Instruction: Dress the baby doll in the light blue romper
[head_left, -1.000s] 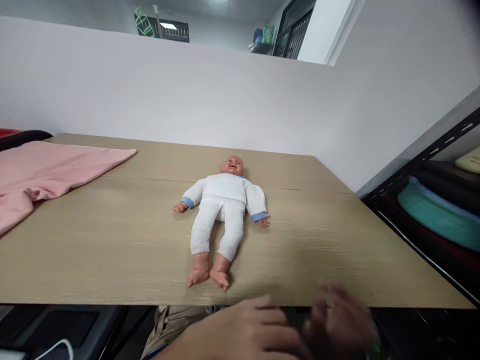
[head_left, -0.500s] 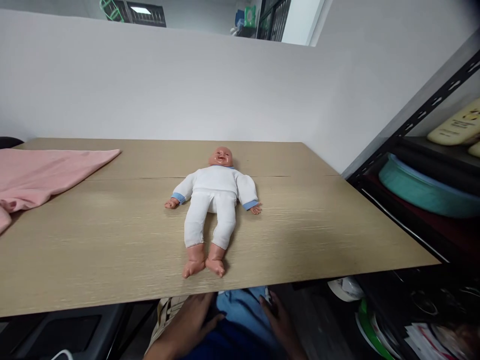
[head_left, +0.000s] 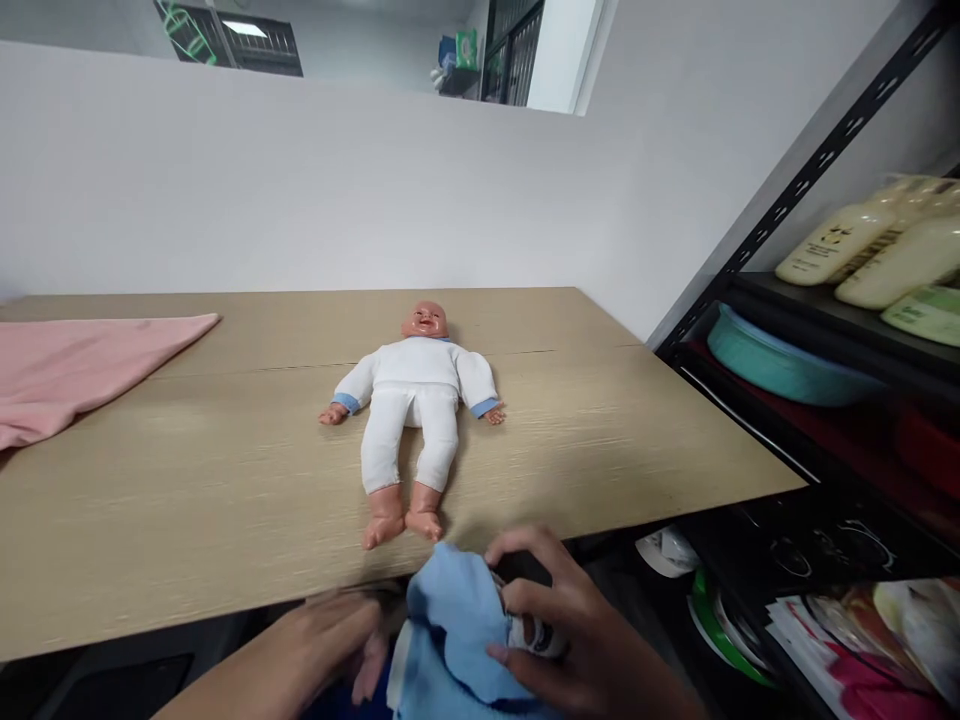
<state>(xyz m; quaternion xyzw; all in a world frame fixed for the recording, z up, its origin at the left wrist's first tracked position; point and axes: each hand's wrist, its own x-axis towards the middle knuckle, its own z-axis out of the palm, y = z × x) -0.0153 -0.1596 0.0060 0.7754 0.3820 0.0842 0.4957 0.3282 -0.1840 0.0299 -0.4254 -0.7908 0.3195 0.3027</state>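
Observation:
A baby doll (head_left: 416,400) in a white outfit with blue cuffs lies face up on the wooden table (head_left: 225,480), its feet toward me. At the near edge, my right hand (head_left: 562,620) has its fingers curled around a light blue cloth (head_left: 457,620), which is bunched up. Something white with dark patterning (head_left: 536,635) shows between those fingers; its kind is unclear. My left hand (head_left: 330,635) hangs beside the left side of the cloth, bent downward. Its fingers are blurred and partly hidden, so any hold there does not show.
A pink cloth (head_left: 90,370) is spread on the table's left. On the right stands a black shelf (head_left: 795,205) with pale yellow bottles (head_left: 832,245) and a teal basin (head_left: 780,365). Papers (head_left: 806,640) lie lower right. A white wall (head_left: 337,190) rises behind the table.
Both hands have come up from my lap toward the table edge. The light blue cloth has risen with my right hand. The view has turned slightly right, showing more of the shelf.

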